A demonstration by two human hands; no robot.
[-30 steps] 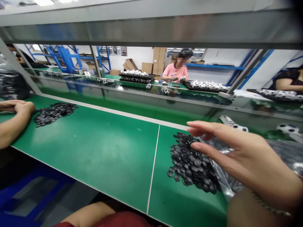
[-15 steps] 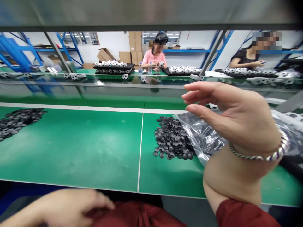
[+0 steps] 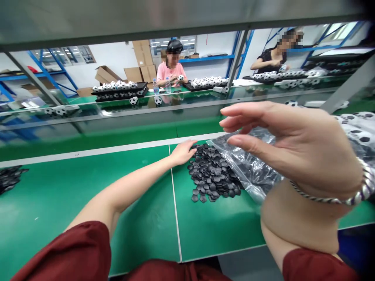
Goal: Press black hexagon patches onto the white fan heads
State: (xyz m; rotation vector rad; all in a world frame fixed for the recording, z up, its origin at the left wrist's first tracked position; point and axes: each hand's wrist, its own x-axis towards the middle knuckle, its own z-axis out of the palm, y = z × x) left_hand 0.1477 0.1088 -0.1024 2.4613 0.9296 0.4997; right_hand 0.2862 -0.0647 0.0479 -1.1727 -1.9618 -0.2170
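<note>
My left hand (image 3: 184, 152) reaches across the green table to the far left edge of a pile of small black five-sided pieces (image 3: 215, 171). Its fingers are stretched out at the pile, thumb a little apart, and no piece shows in its grasp. Close to the camera, my right hand (image 3: 295, 148) is raised with fingers curved and the thumb apart, nothing between them. Behind and below it lies a clear plastic bag (image 3: 249, 168) with dark contents, partly hidden by that hand and touching the pile.
Another heap of black pieces (image 3: 10, 177) lies at the far left. Small black-and-white soccer balls (image 3: 356, 128) are at the right, behind my wrist. Across the glossy divider, two people sit by trays (image 3: 118, 93) of balls. A metal shelf (image 3: 175, 19) hangs overhead.
My left hand has moved from my lap up to the black pile. My right hand stays raised with much the same shape. The view has turned right and tilted.
</note>
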